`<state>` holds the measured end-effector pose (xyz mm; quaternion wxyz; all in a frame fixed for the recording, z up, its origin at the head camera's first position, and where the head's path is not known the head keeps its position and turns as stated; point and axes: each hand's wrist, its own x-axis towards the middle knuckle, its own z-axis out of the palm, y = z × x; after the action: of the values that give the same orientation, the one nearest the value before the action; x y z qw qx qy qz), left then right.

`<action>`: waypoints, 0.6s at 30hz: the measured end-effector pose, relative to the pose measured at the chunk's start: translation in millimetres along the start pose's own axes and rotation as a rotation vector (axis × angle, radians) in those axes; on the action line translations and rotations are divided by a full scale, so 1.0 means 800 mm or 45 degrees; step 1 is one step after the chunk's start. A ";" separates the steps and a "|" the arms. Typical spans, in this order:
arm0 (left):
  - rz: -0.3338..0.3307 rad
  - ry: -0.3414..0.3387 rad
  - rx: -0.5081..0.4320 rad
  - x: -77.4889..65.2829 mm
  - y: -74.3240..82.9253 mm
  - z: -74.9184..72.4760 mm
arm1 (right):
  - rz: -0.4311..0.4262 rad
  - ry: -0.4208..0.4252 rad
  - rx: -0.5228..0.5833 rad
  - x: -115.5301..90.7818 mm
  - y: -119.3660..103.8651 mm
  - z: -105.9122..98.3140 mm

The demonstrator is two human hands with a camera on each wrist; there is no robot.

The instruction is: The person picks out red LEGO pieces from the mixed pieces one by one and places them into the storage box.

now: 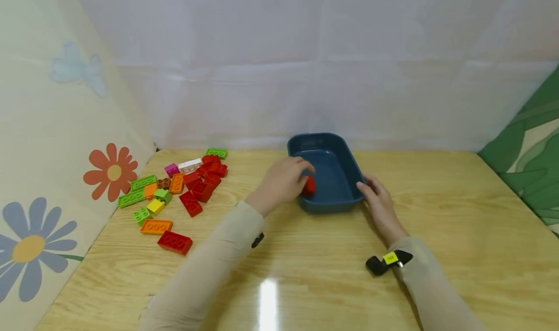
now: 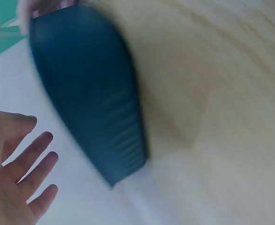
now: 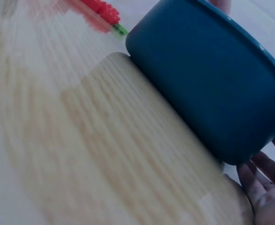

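A dark blue plastic bin [image 1: 334,173] stands on the table near the back wall. Over its left side hovers my left hand [image 1: 284,178], its fingers apart and holding nothing in the left wrist view. Just below those fingertips a red toy brick [image 1: 308,186] shows at the bin's near left corner; whether it lies on the bottom is hard to tell. At the near right corner my right hand [image 1: 381,202] holds the bin, thumb at the rim and fingers along the outer wall. The right wrist view shows these fingers [image 3: 263,176] against the bin's lower corner.
To the left lies a loose group of toy bricks: several red bricks [image 1: 202,191], green bricks [image 1: 131,198], orange bricks [image 1: 156,226] and a white brick [image 1: 190,165]. A long red brick [image 1: 175,242] lies nearest the front. A white cloth wall [image 1: 244,93] rises behind the table.
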<state>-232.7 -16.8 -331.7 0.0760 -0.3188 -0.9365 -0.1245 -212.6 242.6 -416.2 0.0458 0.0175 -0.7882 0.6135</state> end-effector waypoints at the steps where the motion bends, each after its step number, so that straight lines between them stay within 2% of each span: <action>1: 0.003 0.032 0.001 -0.006 -0.001 -0.006 | 0.001 0.003 -0.002 0.000 0.000 0.000; 6: 0.048 0.160 0.036 -0.045 -0.016 -0.038 | -0.010 0.005 0.022 0.000 0.002 0.001; 9: 0.043 0.170 0.070 -0.073 -0.029 -0.050 | -0.011 0.003 0.028 -0.001 0.002 0.002; 14: -0.015 0.113 0.112 -0.122 -0.052 -0.063 | -0.012 -0.002 0.003 -0.001 0.001 0.002; 18: -0.025 0.049 0.128 -0.162 -0.072 -0.067 | -0.019 0.005 -0.011 0.000 0.000 0.002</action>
<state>-163.3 -151.1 -319.6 0.1086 -0.3028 -0.9431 -0.0841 -212.4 241.4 -416.4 0.0521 0.0221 -0.7905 0.6099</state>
